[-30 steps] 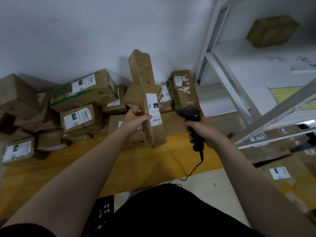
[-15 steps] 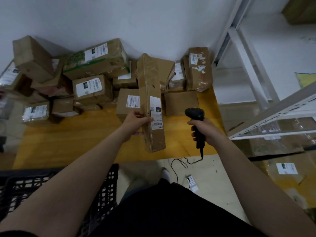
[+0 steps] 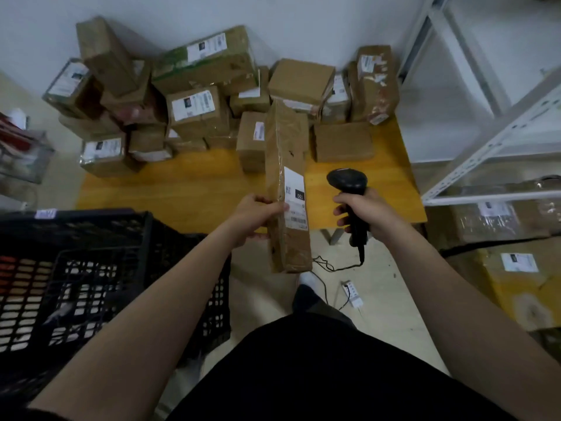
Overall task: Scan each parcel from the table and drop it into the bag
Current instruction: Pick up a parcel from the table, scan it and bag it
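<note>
My left hand [image 3: 256,215] grips a long brown taped parcel [image 3: 287,165] by its left edge, held upright over the near edge of the yellow table [image 3: 188,189]. A white shipping label [image 3: 295,202] faces me on its right side. My right hand [image 3: 362,212] holds a black corded barcode scanner [image 3: 347,182] just right of the parcel, its head level with the label. Several more brown parcels [image 3: 197,109] are stacked at the back of the table against the wall. No bag can be made out.
A black plastic crate [image 3: 91,268] stands at my lower left. White metal shelving [image 3: 498,138] rises on the right, with labelled boxes [image 3: 516,268] on the floor beneath it. The scanner cable [image 3: 328,265] trails on the floor near a small white adapter [image 3: 352,294].
The parcel has come toward me and down, off the pile, to the table's near edge. The scanner hand has followed it. My view has tilted down, showing the crate and floor.
</note>
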